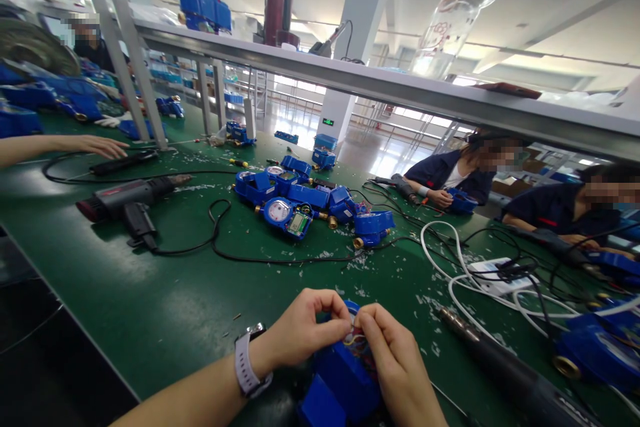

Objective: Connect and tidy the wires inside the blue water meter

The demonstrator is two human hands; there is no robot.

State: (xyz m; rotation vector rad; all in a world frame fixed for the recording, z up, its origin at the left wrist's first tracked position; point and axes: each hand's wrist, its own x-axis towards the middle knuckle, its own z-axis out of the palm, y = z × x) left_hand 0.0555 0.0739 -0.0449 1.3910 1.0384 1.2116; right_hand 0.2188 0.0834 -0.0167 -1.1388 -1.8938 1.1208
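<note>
A blue water meter (345,380) with its housing open sits in front of me at the table's near side. Thin coloured wires (356,340) stick out of it, red and yellow among them. My left hand (313,323), with a watch on its wrist, pinches thumb and forefinger together at the wires. Close against it, my right hand (393,353) also pinches at the wires from the other side. The fingertips almost meet and cover the exact spot they grip. Part of the meter is hidden beneath both hands.
Several blue meters (280,210) cluster mid-table. A heat gun (133,203) lies left, near another person's hand (103,145). A black tool (515,367), a power strip (503,277) and tangled cables lie right. A shelf (320,70) spans overhead; two co-workers (450,177) sit opposite. Plastic scraps litter the table.
</note>
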